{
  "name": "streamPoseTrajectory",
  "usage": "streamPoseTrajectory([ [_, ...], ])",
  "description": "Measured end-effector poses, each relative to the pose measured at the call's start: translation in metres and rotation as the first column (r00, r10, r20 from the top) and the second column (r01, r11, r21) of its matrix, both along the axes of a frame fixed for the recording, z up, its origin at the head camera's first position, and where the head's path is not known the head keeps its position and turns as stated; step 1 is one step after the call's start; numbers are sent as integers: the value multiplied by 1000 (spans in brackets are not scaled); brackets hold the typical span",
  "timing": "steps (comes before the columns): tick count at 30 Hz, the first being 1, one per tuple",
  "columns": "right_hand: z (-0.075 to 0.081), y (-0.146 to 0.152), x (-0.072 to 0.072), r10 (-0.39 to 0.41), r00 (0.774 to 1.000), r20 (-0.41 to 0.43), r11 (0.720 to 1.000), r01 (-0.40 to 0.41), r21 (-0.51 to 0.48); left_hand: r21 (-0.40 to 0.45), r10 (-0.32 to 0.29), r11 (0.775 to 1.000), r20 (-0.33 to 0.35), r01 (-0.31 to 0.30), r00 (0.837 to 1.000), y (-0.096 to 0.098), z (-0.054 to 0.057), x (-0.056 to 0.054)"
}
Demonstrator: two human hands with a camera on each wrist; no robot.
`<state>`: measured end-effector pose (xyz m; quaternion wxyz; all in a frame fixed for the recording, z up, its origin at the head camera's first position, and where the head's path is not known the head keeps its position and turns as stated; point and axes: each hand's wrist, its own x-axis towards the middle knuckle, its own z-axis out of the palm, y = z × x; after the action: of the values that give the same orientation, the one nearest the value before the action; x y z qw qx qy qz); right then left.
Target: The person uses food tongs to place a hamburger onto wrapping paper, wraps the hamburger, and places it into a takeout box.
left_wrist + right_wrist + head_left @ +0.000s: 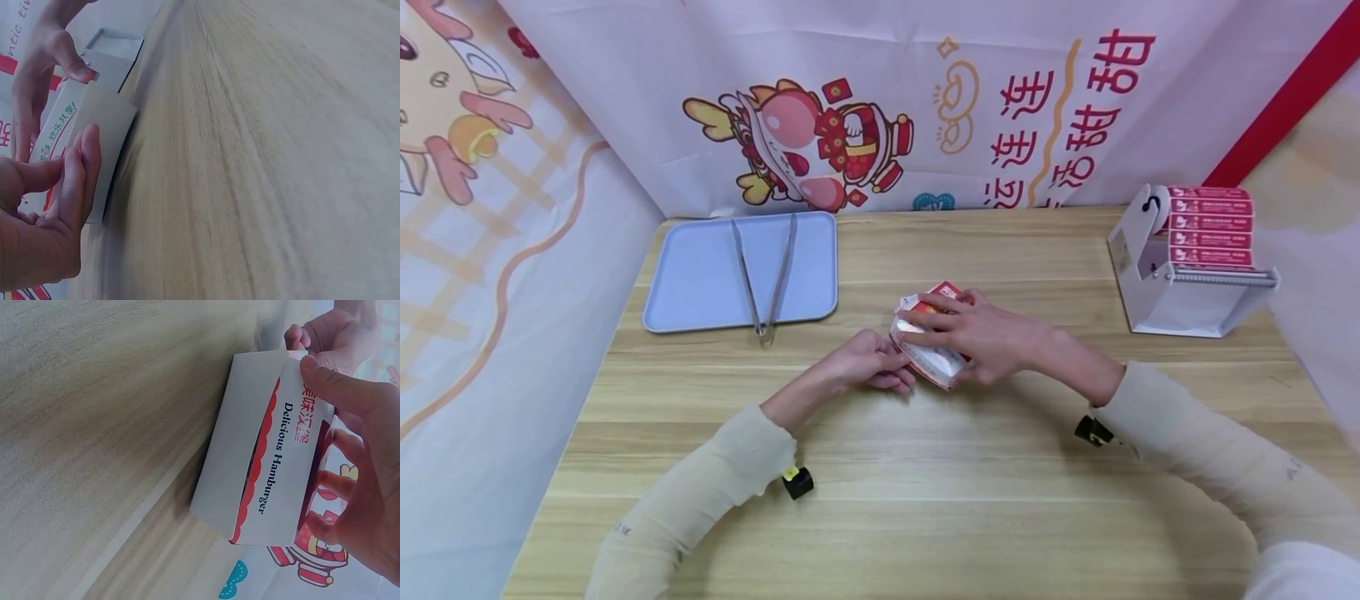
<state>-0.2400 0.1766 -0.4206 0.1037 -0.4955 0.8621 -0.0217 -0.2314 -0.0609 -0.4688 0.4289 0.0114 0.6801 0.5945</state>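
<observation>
A white and red paper hamburger box (942, 363) rests on the wooden table between both hands, its lid down over the base. "Delicious Hamburger" is printed along one side of the box (275, 450) in the right wrist view. From above, the right hand (981, 337) holds it with fingers spread over the lid and the thumb at a side edge. The left hand (876, 362) is at the opposite end, where its thumb and curled fingers pinch the box's edge. In the left wrist view, that hand's fingers (90, 153) lie along the white side wall.
At the back left lies a light blue tray (692, 275), with metal tongs (765, 333) spread across it, their hinge end over its front rim. A white label dispenser (1176, 304) with a roll of red labels (1210, 225) stands at the back right. Behind the table hangs a printed cloth (647, 100).
</observation>
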Motion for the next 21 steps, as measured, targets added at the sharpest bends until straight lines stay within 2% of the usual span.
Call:
streamPoseTrajectory([
  [6, 0, 3, -5, 12, 998, 64, 999, -9, -48, 25, 11, 1000, 14, -12, 1000, -1, 0, 1],
  [11, 1, 4, -6, 26, 997, 72, 997, -21, -68, 39, 16, 999, 25, -17, 1000, -2, 2, 0],
  [21, 3, 1, -4, 27, 999, 37, 1000, -27, 4, 70, 2, 998, -7, -1, 1000, -4, 1, 2],
])
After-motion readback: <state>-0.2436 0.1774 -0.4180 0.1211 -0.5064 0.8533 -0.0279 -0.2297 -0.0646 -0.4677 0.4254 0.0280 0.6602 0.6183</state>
